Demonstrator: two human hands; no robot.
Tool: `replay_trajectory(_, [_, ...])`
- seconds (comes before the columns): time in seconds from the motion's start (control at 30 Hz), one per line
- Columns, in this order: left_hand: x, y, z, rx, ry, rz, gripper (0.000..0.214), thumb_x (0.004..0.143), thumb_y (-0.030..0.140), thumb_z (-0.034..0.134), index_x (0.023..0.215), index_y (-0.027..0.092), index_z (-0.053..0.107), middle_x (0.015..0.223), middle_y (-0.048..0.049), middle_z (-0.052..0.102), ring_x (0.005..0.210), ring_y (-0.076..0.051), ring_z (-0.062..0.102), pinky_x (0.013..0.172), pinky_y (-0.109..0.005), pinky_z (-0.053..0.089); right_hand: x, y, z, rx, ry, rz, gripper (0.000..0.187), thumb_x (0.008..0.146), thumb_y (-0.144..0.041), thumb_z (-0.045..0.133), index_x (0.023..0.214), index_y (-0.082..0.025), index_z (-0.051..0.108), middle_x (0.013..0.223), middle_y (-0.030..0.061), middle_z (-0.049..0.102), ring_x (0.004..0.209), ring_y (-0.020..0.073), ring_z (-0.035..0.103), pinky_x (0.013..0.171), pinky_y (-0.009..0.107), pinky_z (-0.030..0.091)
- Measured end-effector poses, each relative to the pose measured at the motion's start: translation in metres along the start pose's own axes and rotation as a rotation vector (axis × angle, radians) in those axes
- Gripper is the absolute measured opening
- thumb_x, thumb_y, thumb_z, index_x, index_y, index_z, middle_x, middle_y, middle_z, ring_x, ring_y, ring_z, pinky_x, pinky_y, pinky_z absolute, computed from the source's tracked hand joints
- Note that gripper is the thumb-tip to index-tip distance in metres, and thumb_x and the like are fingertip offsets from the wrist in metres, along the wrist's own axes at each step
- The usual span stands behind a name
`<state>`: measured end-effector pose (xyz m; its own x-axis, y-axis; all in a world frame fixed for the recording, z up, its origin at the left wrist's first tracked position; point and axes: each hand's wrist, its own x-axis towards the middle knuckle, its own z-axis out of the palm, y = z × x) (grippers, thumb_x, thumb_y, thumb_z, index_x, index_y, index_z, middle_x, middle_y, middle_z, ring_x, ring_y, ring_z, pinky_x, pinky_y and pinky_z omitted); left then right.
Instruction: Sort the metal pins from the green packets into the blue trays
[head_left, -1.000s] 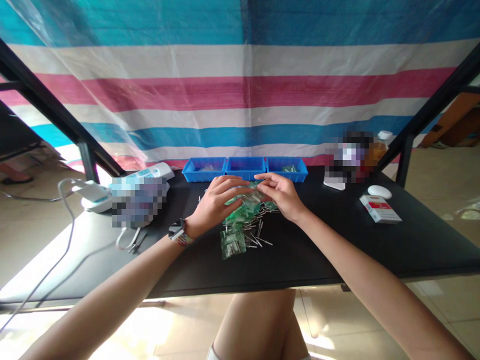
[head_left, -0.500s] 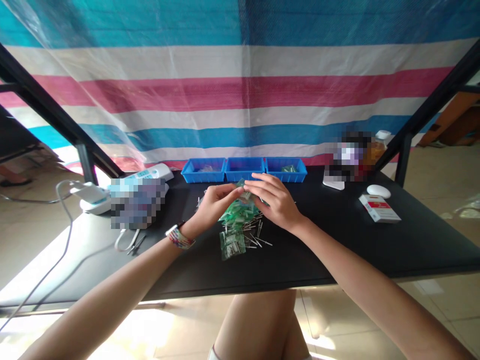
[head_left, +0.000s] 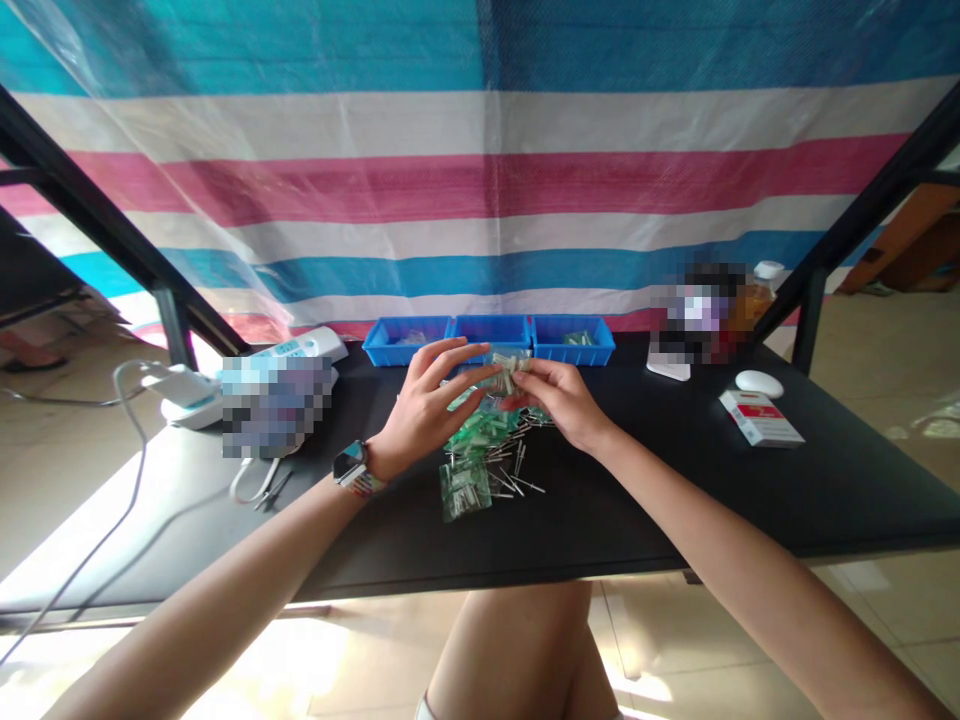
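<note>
Between my hands is a small clear plastic bag [head_left: 510,365] with pale plugs in it, raised above the heap. My right hand [head_left: 559,400] pinches the bag's right side. My left hand [head_left: 435,400] has its fingers spread, their tips close to the bag's left side; whether they touch it I cannot tell. Below lie a heap of green plastic pieces and bags [head_left: 480,428] and loose metal rivets [head_left: 517,470]. Nearer to me, a filled small bag [head_left: 465,490] lies flat on the black table [head_left: 600,520].
Three blue bins stand in a row at the back: left bin [head_left: 405,352], middle bin [head_left: 480,325], right bin [head_left: 577,350]. A power strip [head_left: 307,348] and charger [head_left: 176,385] lie left. At right are a red-and-white box [head_left: 761,420], a white mouse-shaped object [head_left: 759,383] and a bottle [head_left: 765,285].
The bag has turned and shifted slightly right, into my right hand's pinch. My left hand has opened its pinch and spread its fingers; its wrist has rolled, showing the watch face.
</note>
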<state>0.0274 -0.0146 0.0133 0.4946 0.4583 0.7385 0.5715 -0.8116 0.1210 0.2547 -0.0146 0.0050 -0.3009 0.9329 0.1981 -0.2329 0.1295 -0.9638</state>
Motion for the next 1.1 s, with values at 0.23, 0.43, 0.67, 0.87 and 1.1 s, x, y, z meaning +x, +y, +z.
replay_trajectory(0.23, [0.001, 0.003, 0.001, -0.192, -0.003, -0.177, 0.016, 0.103, 0.032, 0.062, 0.107, 0.023, 0.074, 0.103, -0.0052, 0.078, 0.103, -0.024, 0.07, 0.098, -0.041, 0.052, -0.007, 0.0, -0.003, -0.211, 0.006, -0.082, 0.05, 0.099, -0.063, 0.057, 0.078, -0.02, 0.07, 0.066, 0.0035, 0.069, 0.057, 0.0189, 0.067, 0.059, 0.033, 0.058])
replay_trajectory(0.43, [0.003, 0.0, 0.01, -0.607, 0.018, -0.58, 0.035, 0.094, 0.052, 0.071, 0.092, 0.017, 0.071, 0.088, -0.0053, 0.075, 0.083, -0.019, 0.069, 0.075, -0.03, 0.053, -0.015, -0.004, -0.004, -0.835, 0.16, -0.68, 0.038, 0.094, -0.025, 0.065, 0.132, -0.028, 0.067, 0.133, 0.0118, 0.069, 0.119, 0.0302, 0.069, 0.104, 0.05, 0.059])
replay_trajectory(0.67, [0.009, 0.002, 0.01, -0.899, -0.058, -0.722, 0.041, 0.086, 0.055, 0.079, 0.093, 0.015, 0.075, 0.09, -0.0064, 0.077, 0.083, -0.02, 0.07, 0.076, -0.03, 0.054, -0.015, -0.003, -0.003, -1.085, -0.204, -0.825, 0.066, 0.099, -0.008, 0.052, 0.161, -0.03, 0.045, 0.159, 0.0068, 0.056, 0.152, 0.0272, 0.047, 0.128, 0.057, 0.04])
replay_trajectory(0.87, [0.007, 0.001, 0.006, -0.856, -0.113, -0.622, 0.04, 0.101, 0.051, 0.058, 0.09, 0.018, 0.076, 0.084, -0.0071, 0.077, 0.088, -0.024, 0.072, 0.089, -0.038, 0.056, -0.006, 0.008, -0.012, -0.879, 0.053, -0.648, 0.039, 0.106, -0.023, 0.051, 0.14, -0.03, 0.068, 0.131, 0.0054, 0.076, 0.118, 0.0246, 0.075, 0.105, 0.042, 0.061])
replay_trajectory(1.1, [0.005, -0.006, 0.001, -0.39, -0.244, -0.38, 0.025, 0.092, 0.033, 0.063, 0.11, 0.021, 0.076, 0.118, -0.0079, 0.076, 0.113, -0.029, 0.066, 0.107, -0.045, 0.048, 0.029, 0.001, -0.089, -0.963, 0.713, -0.583, 0.043, 0.106, -0.038, 0.044, 0.137, -0.017, 0.066, 0.127, 0.0165, 0.076, 0.11, 0.0297, 0.077, 0.097, 0.045, 0.063])
